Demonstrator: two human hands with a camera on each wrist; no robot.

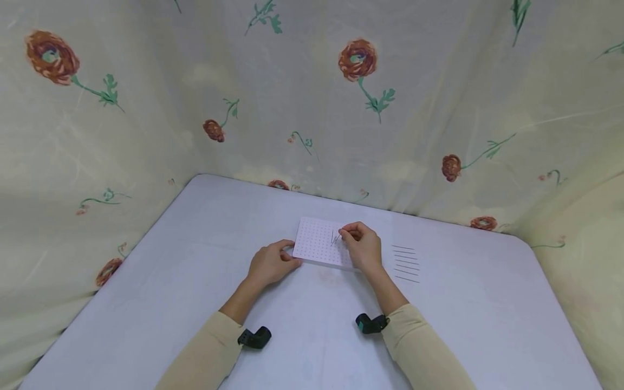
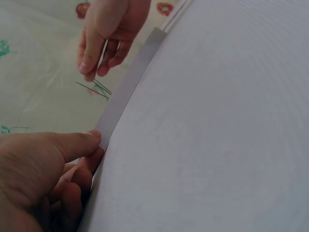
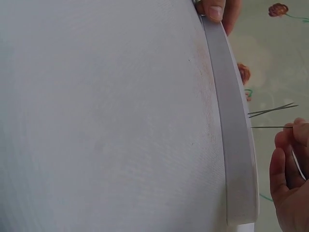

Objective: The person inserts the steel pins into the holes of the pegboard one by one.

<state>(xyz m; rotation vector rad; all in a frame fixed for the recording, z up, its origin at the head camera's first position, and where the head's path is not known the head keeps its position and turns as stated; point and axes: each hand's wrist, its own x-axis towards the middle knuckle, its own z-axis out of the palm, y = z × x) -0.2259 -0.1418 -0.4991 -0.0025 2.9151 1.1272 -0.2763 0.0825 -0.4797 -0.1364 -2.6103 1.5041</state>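
A: What's the L hand [image 1: 273, 264] up to?
B: Its grip is round the L end of the white board [image 1: 314, 241], btwn thumb & fingers. The board lies flat on the counter [image 1: 322, 330].
A: & the R hand [image 1: 363, 249]?
B: Over the R part of the board. Its grip is a tight pinch on one thin stick [image 3: 269, 127].
A: What does the head cam show that the wrist cams don't?
B: Dots in neat rows on top of the board. Also some loose sticks [image 1: 407, 267] in a row on the counter, R of the board, w/ gaps btwn them.
A: & the R wrist cam?
B: It looks from low down, so you get the board's thick, plain side. 2 more sticks [image 3: 270, 110] poke up from the board, tilted, crossing near their tips. The held stick points down at the board. Can't tell if it's in a hole, bc the board's edge hides its low end.
A: L wrist cam?
B: Up close: thumb on the board's front side, fingers bent by the end.
A: What's behind?
B: Flowery cloth [image 1: 161, 108]. All 3 cams catch some.
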